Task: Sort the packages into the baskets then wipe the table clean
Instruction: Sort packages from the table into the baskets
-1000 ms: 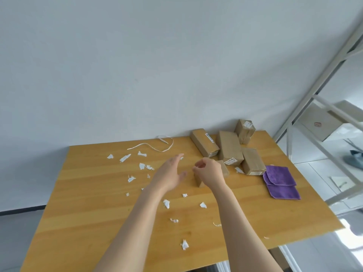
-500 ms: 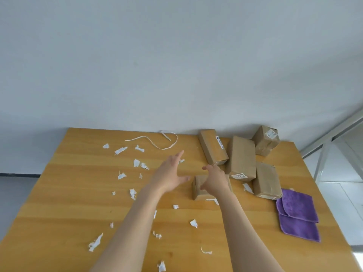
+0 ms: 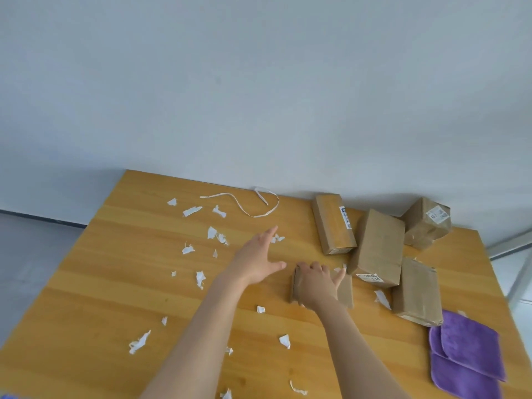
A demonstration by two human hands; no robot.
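— On the light wooden table (image 3: pixel 86 283), where's the small brown cardboard package (image 3: pixel 345 293)?
— Centre, long axis nine-to-three, under the right hand (image 3: pixel 316 285), fingers curled over its far edge.
— The left hand (image 3: pixel 256 262)?
— At its ten o'clock, fingers spread, holding nothing.

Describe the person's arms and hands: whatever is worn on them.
The left hand and right hand are bare: no gloves, no visible rings. Neither wrist carries a watch or band. The left forearm and right forearm are uncovered, no sleeve in view.
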